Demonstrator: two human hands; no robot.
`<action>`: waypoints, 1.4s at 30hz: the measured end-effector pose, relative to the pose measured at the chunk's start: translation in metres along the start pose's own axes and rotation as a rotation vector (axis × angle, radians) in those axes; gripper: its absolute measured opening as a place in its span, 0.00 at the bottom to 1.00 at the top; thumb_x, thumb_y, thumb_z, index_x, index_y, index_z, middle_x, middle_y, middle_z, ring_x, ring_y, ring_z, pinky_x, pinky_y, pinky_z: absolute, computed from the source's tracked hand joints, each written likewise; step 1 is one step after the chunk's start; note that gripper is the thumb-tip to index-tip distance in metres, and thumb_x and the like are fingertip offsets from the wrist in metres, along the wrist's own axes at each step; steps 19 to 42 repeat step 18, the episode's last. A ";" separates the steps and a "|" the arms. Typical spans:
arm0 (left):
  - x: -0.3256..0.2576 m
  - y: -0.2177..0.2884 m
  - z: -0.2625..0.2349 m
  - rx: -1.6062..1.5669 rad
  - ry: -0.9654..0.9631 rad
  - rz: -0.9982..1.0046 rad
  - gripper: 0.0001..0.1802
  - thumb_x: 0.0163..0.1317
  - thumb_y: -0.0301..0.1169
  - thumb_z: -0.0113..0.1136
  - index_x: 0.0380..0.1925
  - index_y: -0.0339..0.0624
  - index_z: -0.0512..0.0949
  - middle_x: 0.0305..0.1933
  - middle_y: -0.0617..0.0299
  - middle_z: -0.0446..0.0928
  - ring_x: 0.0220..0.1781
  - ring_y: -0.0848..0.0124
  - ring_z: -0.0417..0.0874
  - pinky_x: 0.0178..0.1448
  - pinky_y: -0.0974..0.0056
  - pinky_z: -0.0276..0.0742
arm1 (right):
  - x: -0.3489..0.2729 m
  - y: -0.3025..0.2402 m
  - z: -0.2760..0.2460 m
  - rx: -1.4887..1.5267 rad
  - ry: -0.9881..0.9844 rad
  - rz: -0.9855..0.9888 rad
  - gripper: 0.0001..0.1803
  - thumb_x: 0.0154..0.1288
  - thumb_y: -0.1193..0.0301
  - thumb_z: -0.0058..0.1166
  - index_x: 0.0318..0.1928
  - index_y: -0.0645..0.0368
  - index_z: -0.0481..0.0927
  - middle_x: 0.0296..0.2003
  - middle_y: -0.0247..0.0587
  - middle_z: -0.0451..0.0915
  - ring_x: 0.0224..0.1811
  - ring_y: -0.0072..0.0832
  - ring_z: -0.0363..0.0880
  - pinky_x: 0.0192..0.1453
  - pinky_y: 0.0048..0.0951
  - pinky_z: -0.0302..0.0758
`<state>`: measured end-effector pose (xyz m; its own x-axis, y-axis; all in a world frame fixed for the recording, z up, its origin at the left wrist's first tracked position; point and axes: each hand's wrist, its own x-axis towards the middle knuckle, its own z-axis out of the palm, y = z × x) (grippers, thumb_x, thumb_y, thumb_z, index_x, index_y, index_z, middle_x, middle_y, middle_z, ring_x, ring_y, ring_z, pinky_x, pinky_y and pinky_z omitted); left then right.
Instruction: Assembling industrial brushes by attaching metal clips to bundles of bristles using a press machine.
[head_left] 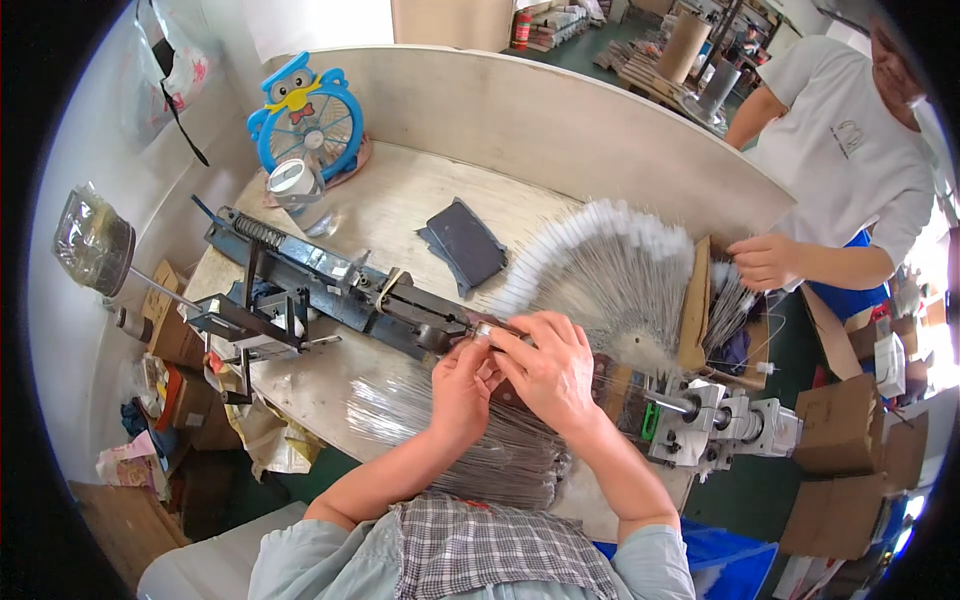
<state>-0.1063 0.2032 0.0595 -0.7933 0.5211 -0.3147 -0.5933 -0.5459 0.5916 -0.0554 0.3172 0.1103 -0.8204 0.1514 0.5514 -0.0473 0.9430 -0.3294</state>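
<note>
My left hand (461,395) and my right hand (550,372) meet at the near right end of a long dark metal fixture (395,300). The fingers of both are pinched together around a small spot, with a bit of something shiny between them, too small to name. Below my forearms lies a thick bundle of thin silvery wires (510,462). Just beyond my right hand, a fan of thin wires with white fuzzy ends (590,255) spreads over the worktable (420,190). A motor-like metal unit with a shaft (715,420) sits right of my right forearm.
A blue toy-shaped fan (308,125), a clear jar with white lid (293,182) and a dark flat pad (464,245) stand or lie farther back. At right, a co-worker's hand (768,262) reaches wires in a cardboard box (697,310). A lever mechanism (250,325) stands left.
</note>
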 end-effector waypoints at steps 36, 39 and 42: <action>0.001 0.002 0.000 0.022 -0.036 -0.034 0.10 0.64 0.27 0.53 0.44 0.36 0.72 0.43 0.60 0.77 0.41 0.70 0.81 0.48 0.65 0.77 | -0.004 0.003 -0.005 0.024 -0.028 -0.007 0.14 0.47 0.70 0.64 0.39 0.53 0.83 0.38 0.34 0.79 0.43 0.34 0.76 0.47 0.35 0.73; 0.001 0.002 0.000 0.022 -0.036 -0.034 0.10 0.64 0.27 0.53 0.44 0.36 0.72 0.43 0.60 0.77 0.41 0.70 0.81 0.48 0.65 0.77 | -0.004 0.003 -0.005 0.024 -0.028 -0.007 0.14 0.47 0.70 0.64 0.39 0.53 0.83 0.38 0.34 0.79 0.43 0.34 0.76 0.47 0.35 0.73; 0.001 0.002 0.000 0.022 -0.036 -0.034 0.10 0.64 0.27 0.53 0.44 0.36 0.72 0.43 0.60 0.77 0.41 0.70 0.81 0.48 0.65 0.77 | -0.004 0.003 -0.005 0.024 -0.028 -0.007 0.14 0.47 0.70 0.64 0.39 0.53 0.83 0.38 0.34 0.79 0.43 0.34 0.76 0.47 0.35 0.73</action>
